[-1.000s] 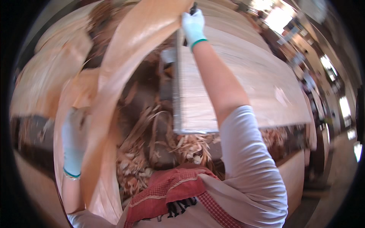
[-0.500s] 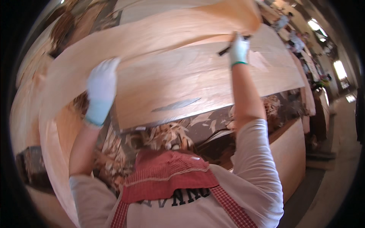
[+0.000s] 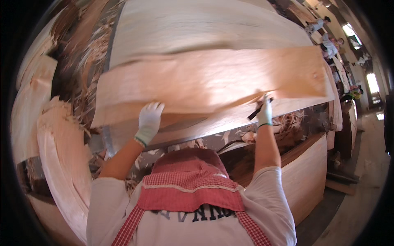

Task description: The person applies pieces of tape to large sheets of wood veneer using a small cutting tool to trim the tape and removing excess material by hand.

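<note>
A long thin sheet of wood veneer (image 3: 197,78) lies across a larger pale veneer sheet on the bench, its near edge lifted and rippled. My left hand (image 3: 150,119), in a white glove, is closed on that near edge, left of the middle. My right hand (image 3: 266,112), also gloved, is closed around a dark flat bar-like tool (image 3: 255,113) that slants across the palm. Its fingertips are at the sheet's near edge, by a raised fold. The tool's exact kind cannot be made out.
The larger pale veneer sheet (image 3: 205,26) spreads behind. Wood shavings (image 3: 287,123) lie below the bench's near edge. Bundled veneer strips (image 3: 61,143) stand at the left, and a stack of sheets (image 3: 303,172) is at the near right. Other people (image 3: 328,43) are at the far right.
Both hands have come nearer to me, drawing the long veneer sheet toward the bench's near edge. It has flattened and uncovered the pale sheet behind. My left hand has also moved right.
</note>
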Available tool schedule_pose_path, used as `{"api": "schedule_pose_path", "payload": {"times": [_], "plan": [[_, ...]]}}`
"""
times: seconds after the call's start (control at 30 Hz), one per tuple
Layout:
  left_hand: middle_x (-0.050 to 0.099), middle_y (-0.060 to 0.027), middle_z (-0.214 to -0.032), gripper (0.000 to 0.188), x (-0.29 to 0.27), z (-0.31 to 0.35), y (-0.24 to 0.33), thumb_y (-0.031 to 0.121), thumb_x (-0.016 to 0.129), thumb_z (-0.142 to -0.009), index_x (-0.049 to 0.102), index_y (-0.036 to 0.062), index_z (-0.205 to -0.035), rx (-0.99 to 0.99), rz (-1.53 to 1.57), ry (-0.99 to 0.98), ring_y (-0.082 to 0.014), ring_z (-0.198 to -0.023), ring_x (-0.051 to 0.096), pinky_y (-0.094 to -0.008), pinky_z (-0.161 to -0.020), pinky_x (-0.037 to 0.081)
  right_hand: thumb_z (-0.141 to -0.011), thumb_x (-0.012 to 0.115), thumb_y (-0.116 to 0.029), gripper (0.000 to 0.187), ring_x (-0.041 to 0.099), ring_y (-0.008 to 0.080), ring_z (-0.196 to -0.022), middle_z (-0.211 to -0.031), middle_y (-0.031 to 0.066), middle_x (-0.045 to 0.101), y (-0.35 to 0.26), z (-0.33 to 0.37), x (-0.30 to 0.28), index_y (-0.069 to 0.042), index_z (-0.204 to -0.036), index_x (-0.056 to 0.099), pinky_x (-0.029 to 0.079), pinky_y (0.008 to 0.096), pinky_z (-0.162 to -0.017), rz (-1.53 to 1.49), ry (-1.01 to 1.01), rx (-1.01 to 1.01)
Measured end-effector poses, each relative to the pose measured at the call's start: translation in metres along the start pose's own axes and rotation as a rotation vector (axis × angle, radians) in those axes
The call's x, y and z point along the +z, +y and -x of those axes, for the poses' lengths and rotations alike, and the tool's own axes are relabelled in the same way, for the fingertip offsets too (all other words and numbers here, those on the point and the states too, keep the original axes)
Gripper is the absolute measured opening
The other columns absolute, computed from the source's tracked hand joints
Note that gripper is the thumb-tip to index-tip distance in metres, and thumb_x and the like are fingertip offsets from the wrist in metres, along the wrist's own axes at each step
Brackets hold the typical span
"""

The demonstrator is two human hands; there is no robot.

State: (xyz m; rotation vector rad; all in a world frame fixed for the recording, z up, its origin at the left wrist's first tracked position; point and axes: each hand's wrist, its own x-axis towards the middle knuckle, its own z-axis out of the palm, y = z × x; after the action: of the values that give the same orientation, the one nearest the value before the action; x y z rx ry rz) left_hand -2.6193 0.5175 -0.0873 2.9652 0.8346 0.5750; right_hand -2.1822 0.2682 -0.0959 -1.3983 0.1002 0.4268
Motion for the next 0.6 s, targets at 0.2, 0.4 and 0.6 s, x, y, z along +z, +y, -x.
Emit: {"api": "schedule_pose_path", "payload": {"times": [0.2,0.4,0.6], "plan": [[0.060,-0.0101,-0.120,0.034,0.050,0.018,0.004,0.007,0.053,-0.080,0.062,0.0087,-0.114,-0.032,-0.004,-0.095,-0.0272,-0.112,0.057,-0.0405,-0.098,0.045,-0.086,0.065,-0.055,0.064,0.042,0.0110,-0.057,-0.084,0.0045,0.053,0.042,-0.034,-0.053,-0.010,-0.128,0.050,0.031,0.0255,-0.045,-0.172,0.127,0.124],[0.055,-0.0095,-0.132,0.044,0.047,0.025,0.017,0.003,0.051,-0.081,0.059,0.0095,-0.124,-0.123,-0.107,-0.189,-0.0279,-0.123,0.051,-0.0408,-0.105,0.039,-0.085,0.072,-0.033,0.044,0.048,0.0113,-0.055,-0.073,0.0006,0.052,0.041,-0.049,-0.088,-0.006,-0.113,0.053,0.037,0.0252,-0.046,0.022,0.179,0.051],[0.055,-0.0090,-0.132,0.049,0.036,0.025,0.033,0.000,0.051,-0.076,0.058,0.0099,-0.124,-0.215,-0.123,-0.144,-0.0284,-0.125,0.049,-0.0437,-0.108,0.037,-0.085,0.063,-0.014,0.011,0.045,0.0123,-0.046,-0.065,0.0020,0.052,0.026,-0.053,-0.091,-0.006,-0.089,0.056,0.040,0.0269,-0.042,0.121,0.138,0.044]]}}
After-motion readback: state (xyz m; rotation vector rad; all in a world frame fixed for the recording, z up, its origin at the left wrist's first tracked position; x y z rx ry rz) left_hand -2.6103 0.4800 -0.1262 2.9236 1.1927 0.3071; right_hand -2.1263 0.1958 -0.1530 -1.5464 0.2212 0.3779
